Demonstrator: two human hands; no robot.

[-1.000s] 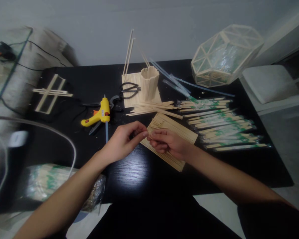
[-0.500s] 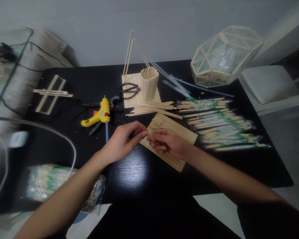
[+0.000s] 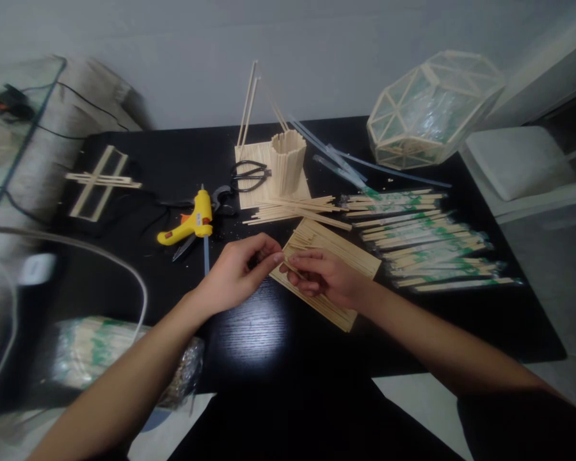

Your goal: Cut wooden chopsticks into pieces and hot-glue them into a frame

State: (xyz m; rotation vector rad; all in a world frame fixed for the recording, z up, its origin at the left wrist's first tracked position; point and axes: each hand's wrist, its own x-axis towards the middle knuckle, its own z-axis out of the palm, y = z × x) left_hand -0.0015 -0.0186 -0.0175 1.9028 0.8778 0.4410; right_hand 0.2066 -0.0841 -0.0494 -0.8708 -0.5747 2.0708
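Pale, thin wooden stick piece (image 3: 295,271), above flat pale-wood slat panel (image 3: 333,240): L. hand (image 3: 242,269) & R. hand (image 3: 331,275), grips pinched on it, fingertips nearly meeting. Best held steady w/ light, even pressure. Rel. to panel: yellow plastic glue gun (image 3: 202,214), L.; loose pale wooden sticks (image 3: 312,214), just behind; green-and-clear wrapped stick packs (image 3: 422,237), R., limiting elbow room.

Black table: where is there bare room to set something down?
Bare tabletop shows below the left hand, bordered by the left forearm and stick panel. Another patch lies front right, between the wrapped chopsticks, right forearm and the table's right edge. Crowded: back centre, with stick cup and loose sticks close together.
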